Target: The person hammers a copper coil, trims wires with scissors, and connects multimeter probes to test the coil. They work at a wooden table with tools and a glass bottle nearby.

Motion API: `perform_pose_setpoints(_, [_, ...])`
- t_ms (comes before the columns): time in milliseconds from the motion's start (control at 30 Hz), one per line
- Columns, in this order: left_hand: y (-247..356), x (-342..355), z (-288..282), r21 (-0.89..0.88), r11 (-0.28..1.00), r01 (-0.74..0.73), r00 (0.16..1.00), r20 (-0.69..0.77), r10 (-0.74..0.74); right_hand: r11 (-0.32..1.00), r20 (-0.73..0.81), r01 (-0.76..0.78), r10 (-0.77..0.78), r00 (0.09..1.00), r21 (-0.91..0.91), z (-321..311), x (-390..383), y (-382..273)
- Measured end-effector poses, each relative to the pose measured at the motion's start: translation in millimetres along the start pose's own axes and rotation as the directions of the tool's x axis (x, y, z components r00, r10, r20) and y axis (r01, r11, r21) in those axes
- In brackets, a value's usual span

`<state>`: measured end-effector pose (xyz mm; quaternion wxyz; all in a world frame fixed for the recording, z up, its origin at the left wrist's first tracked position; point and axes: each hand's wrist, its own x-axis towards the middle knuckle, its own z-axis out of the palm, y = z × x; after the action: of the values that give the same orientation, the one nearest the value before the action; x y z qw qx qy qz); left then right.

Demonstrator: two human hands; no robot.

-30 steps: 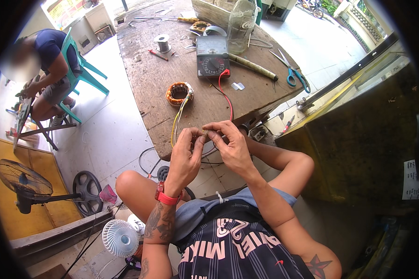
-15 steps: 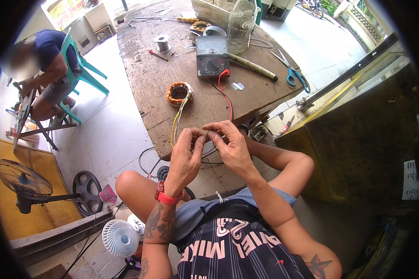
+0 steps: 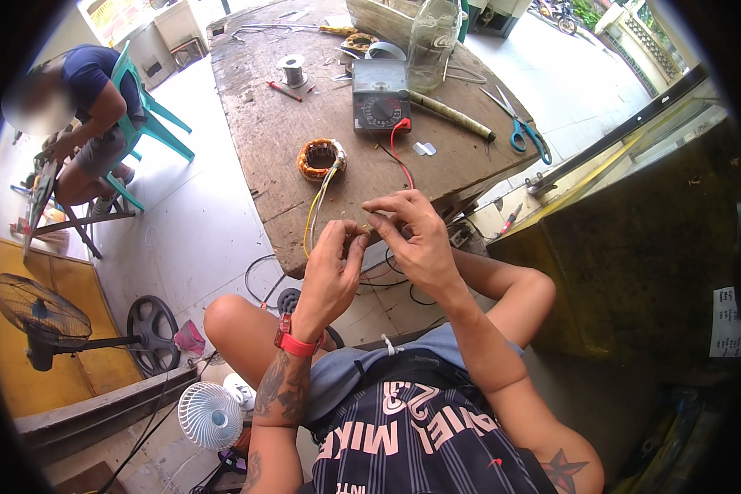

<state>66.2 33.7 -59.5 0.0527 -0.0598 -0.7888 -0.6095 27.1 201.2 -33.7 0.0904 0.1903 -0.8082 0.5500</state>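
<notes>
A ring-shaped motor stator [image 3: 321, 160] with orange-brown windings lies on the wooden table. Its yellow and white lead wires [image 3: 315, 206] run over the near edge, toward and behind my left hand [image 3: 334, 262]. That hand is closed in a pinch, and a tiny end shows at its fingertips, seemingly of a thin wire. Just right of it, my right hand [image 3: 412, 239] is raised slightly higher, thumb and forefinger pinched together; whatever lies between them is too small to make out. Beyond the hands stands an analog multimeter [image 3: 380, 103] with red and black test leads [image 3: 398, 158].
On the table [image 3: 263, 132] lie a solder spool [image 3: 291, 71], a red pen-like tool [image 3: 284, 90], a rod [image 3: 453, 115], blue-handled scissors [image 3: 520, 136] and a glass bottle [image 3: 433, 49]. A person [image 3: 99, 103] sits at left on a green chair [image 3: 144, 123]. Two fans [image 3: 210, 416] stand at lower left.
My right hand has moved up and slightly right, its fingertips parting from the left hand's. My left hand stays nearly in place, still pinched. The view has shifted a little.
</notes>
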Motion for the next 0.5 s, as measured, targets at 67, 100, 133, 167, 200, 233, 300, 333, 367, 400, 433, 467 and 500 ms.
perform_pose_setpoints(67, [0, 0, 0, -0.023, 0.999, 0.023, 1.0, 0.004, -0.022, 0.998, 0.028, 0.063, -0.062, 0.998, -0.029, 0, 3, -3])
perform_pose_setpoints(100, [0, 0, 1, -0.011, 1.0, 0.002, 1.0, 0.001, -0.002, 0.997, 0.039, 0.068, -0.067, 0.997, -0.021, 1, 4, -5])
perform_pose_setpoints(133, [0, 0, 1, -0.009, 1.0, -0.007, 1.0, 0.0, 0.007, 0.998, 0.048, 0.065, -0.064, 0.997, -0.02, 3, 5, -7])
perform_pose_setpoints(167, [0, 0, 1, -0.012, 1.0, -0.006, 1.0, 0.002, 0.006, 0.999, 0.049, 0.05, -0.05, 0.998, 0.003, 4, 5, -9])
perform_pose_setpoints(200, [0, 0, 1, 0.003, 1.0, -0.023, 1.0, 0.0, 0.023, 0.999, 0.048, 0.026, -0.027, 0.998, 0.02, 6, 5, -11])
perform_pose_setpoints(233, [0, 0, 0, 0.013, 0.999, -0.032, 1.0, 0.001, 0.032, 0.999, 0.047, 0.017, -0.018, 0.999, 0.033, 7, 6, -13])
perform_pose_setpoints(300, [0, 0, 0, 0.039, 0.998, -0.055, 0.998, 0.0, 0.055, 0.999, 0.055, 0.006, -0.008, 0.998, 0.033, 9, 6, -15])
perform_pose_setpoints(333, [0, 0, -1, 0.056, 0.996, -0.069, 0.998, -0.001, 0.07, 0.999, 0.054, 0.026, -0.027, 0.998, 0.03, 9, 7, -16])
perform_pose_setpoints(367, [1, 0, -1, 0.072, 0.994, -0.084, 0.996, -0.003, 0.085, 1.0, 0.06, 0.019, -0.02, 0.998, 0.013, 10, 7, -16])
perform_pose_setpoints(400, [1, 0, -1, 0.068, 0.995, -0.074, 0.997, 0.0, 0.074, 0.999, 0.061, 0.032, -0.031, 0.998, -0.006, 10, 8, -16])
perform_pose_setpoints(433, [2, 0, -1, 0.063, 0.996, -0.064, 0.998, 0.003, 0.064, 0.998, 0.058, 0.045, -0.043, 0.997, -0.031, 10, 9, -15])
perform_pose_setpoints(467, [2, 0, -1, 0.054, 0.997, -0.048, 0.999, 0.005, 0.047, 0.999, 0.062, 0.046, -0.045, 0.997, -0.026, 10, 9, -15])
perform_pose_setpoints(500, [2, 0, -1, 0.053, 0.997, -0.056, 0.998, 0.006, 0.056, 0.999, 0.06, 0.047, -0.046, 0.997, -0.027, 10, 9, -14])
